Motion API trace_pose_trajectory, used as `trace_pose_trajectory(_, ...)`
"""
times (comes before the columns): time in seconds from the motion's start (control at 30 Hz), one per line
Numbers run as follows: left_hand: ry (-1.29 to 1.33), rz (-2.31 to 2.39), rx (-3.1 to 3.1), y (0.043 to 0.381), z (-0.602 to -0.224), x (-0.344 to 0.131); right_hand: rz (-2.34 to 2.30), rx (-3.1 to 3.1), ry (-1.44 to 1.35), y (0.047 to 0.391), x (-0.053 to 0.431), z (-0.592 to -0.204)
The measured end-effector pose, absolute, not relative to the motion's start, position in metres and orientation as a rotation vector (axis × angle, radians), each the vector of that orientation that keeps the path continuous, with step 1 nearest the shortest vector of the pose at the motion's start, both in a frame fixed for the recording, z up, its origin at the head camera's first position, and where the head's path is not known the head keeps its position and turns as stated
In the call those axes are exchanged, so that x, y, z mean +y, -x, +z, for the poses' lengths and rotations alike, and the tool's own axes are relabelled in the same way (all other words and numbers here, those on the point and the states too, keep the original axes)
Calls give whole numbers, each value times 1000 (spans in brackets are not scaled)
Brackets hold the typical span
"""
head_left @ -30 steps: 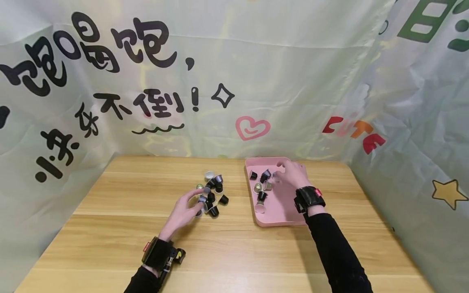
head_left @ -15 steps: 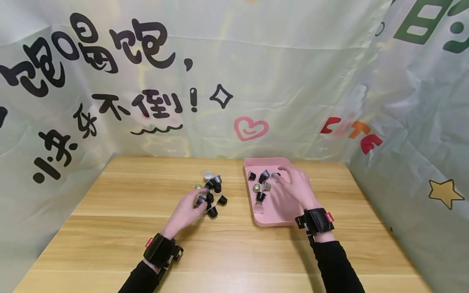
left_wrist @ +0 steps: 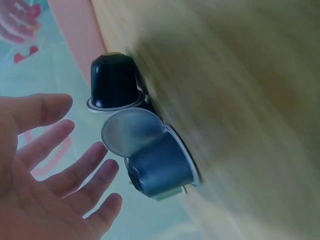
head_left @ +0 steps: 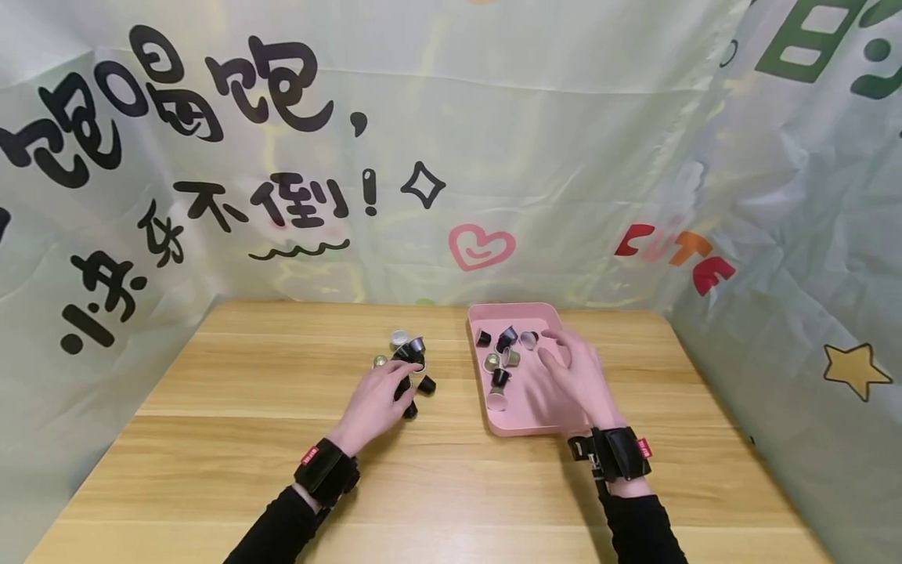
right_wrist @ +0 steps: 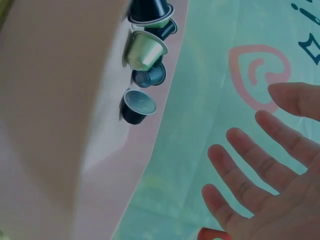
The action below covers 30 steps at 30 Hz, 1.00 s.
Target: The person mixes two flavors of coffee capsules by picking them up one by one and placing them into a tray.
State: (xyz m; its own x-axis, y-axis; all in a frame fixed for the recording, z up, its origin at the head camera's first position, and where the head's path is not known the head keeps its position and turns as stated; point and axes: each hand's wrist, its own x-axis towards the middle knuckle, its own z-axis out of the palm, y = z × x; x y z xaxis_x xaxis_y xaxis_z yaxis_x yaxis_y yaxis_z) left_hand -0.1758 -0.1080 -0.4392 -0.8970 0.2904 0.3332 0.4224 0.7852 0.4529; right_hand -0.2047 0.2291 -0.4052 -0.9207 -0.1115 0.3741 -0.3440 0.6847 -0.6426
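My left hand (head_left: 377, 399) hovers over a loose pile of coffee capsules on the table, covering part of it. In the left wrist view its fingers are spread and hold nothing. A black capsule (left_wrist: 114, 80) and a blue capsule (left_wrist: 162, 165) lie just beyond the fingertips. Over the right part of a pink tray (head_left: 535, 419) is my right hand (head_left: 579, 376), fingers loosely extended, holding nothing. Several capsules lie along the tray's left side. Among them, a pale green capsule (right_wrist: 146, 51) and a dark capsule (right_wrist: 137, 106) show in the right wrist view.
A silver-topped capsule (head_left: 399, 338) sits at the back of the pile, and a black capsule (head_left: 426, 385) lies at its right edge. The wooden table (head_left: 247, 376) ends at a printed cloth (head_left: 395, 258) behind and at the sides.
My left hand has shifted forward and right, over the pile. The right hand has drawn back from a silver-topped capsule in the tray, towards the right. That capsule stays in the tray.
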Motion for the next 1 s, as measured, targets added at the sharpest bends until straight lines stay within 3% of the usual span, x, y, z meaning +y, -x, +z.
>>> trace_pose_trajectory(0.47, 762, -411, -2807, 188, -436, -90, 1076, -2577, -326, 198, 231, -411)
trace_pose_trajectory(1.0, 721, -303, -2862, 195, -437, -79, 1077, -2586, -292, 198, 233, -414)
